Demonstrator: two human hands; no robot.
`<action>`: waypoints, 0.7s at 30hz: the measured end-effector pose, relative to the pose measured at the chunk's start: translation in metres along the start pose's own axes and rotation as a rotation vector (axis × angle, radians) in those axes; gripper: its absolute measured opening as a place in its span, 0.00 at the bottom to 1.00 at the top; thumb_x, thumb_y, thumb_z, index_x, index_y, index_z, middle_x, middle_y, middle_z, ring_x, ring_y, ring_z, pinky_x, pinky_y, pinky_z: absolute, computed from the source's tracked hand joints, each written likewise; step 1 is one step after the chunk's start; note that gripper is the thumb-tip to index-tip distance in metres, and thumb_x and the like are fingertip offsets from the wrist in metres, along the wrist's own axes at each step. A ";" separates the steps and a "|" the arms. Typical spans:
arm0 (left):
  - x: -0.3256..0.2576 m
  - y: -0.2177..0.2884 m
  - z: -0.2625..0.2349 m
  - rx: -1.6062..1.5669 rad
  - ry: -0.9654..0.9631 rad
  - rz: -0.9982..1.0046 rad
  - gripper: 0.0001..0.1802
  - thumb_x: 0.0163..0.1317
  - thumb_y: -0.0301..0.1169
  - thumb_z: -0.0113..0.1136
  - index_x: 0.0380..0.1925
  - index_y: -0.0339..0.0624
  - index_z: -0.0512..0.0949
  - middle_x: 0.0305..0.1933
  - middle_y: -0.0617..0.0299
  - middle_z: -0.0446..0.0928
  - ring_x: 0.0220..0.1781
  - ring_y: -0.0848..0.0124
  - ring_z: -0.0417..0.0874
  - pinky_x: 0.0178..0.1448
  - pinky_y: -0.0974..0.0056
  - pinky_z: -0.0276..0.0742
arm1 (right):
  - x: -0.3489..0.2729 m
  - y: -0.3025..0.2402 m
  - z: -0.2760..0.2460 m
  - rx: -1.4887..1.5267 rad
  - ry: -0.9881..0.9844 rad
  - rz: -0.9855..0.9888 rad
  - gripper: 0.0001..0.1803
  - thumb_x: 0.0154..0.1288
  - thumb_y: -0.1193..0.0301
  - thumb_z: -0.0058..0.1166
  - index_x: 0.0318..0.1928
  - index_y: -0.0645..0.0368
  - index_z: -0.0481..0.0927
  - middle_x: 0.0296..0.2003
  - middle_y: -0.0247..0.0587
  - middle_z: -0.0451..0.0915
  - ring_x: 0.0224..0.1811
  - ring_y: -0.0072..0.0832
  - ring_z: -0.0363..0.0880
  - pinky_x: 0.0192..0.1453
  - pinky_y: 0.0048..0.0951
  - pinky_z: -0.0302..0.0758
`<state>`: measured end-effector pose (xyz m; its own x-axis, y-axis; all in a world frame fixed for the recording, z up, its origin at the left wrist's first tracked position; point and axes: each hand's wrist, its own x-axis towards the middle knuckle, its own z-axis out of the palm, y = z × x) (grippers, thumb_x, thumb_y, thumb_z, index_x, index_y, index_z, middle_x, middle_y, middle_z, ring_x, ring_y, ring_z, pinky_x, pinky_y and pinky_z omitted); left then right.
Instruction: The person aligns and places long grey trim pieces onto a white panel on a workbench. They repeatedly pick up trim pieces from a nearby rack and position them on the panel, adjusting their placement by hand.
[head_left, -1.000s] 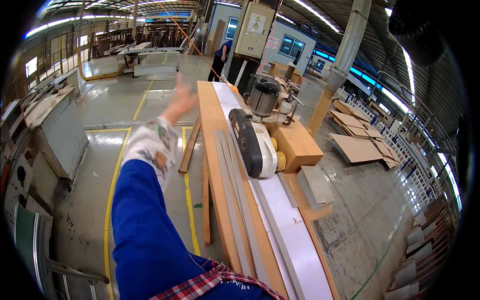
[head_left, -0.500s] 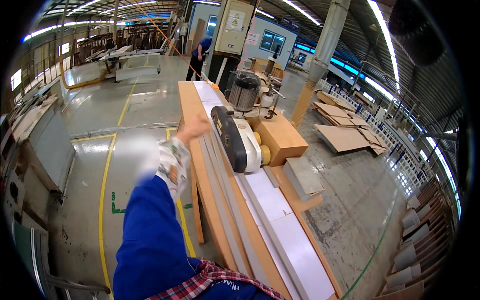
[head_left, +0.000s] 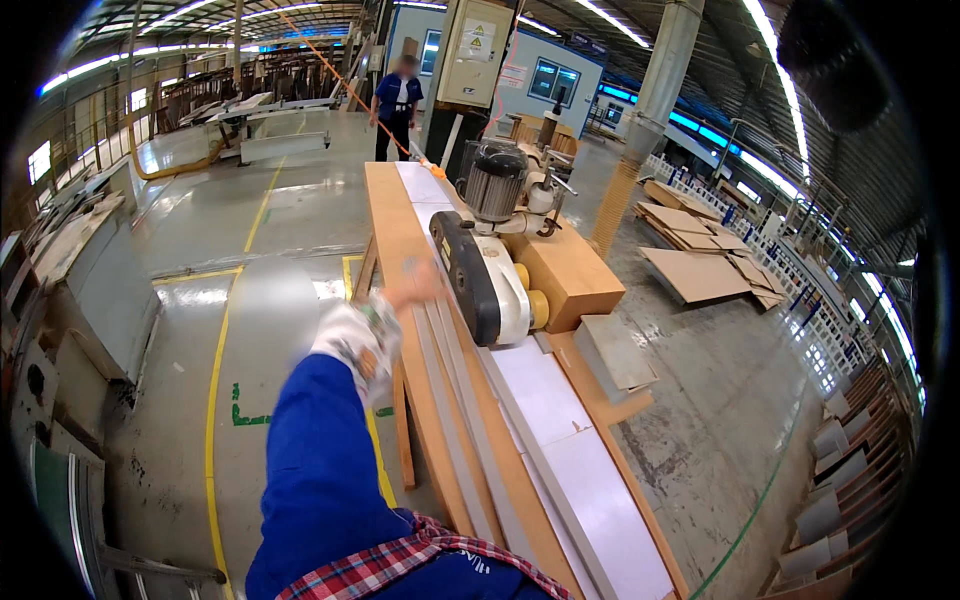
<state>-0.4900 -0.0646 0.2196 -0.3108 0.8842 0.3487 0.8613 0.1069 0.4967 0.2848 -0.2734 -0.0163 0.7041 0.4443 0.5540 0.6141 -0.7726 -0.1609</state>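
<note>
My left hand [head_left: 415,283], in a blue sleeve with a patterned cuff, reaches over the left part of a long wooden workbench [head_left: 408,235]. It is near the far ends of thin grey strips [head_left: 480,430] lying lengthwise there. Motion smears its fingers, so any hold on a strip cannot be made out. Just right of the hand stands a black-and-white power feeder [head_left: 468,285] with a dark motor [head_left: 493,180] and yellow rollers. Another grey strip [head_left: 545,470] runs along the white bed [head_left: 550,410] toward the feeder. My right hand is out of view.
A box-shaped wooden block [head_left: 565,275] sits right of the feeder. A person [head_left: 396,105] in blue stands beyond the bench, near an electrical cabinet [head_left: 472,50]. Flat boards [head_left: 695,270] lie on the right; a grey cabinet [head_left: 95,280] is left. An orange hose hangs behind.
My left hand has moved slightly right and nearer to me, lower over the strips. The person in the background has turned and now stands more upright. The strips look unmoved.
</note>
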 end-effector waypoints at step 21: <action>-0.214 0.191 0.224 0.105 -0.506 0.629 0.35 0.60 0.48 0.53 0.64 0.47 0.59 0.72 0.50 0.47 0.72 0.51 0.51 0.70 0.43 0.50 | 0.045 0.100 0.033 -0.115 -0.185 0.111 0.27 0.52 0.58 0.57 0.47 0.67 0.75 0.44 0.56 0.76 0.42 0.49 0.77 0.40 0.50 0.74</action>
<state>-0.1689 -0.1312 0.0618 0.4412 0.8888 0.1240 0.8553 -0.4583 0.2418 0.3899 -0.3155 -0.0345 0.8250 0.4208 0.3772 0.4918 -0.8634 -0.1126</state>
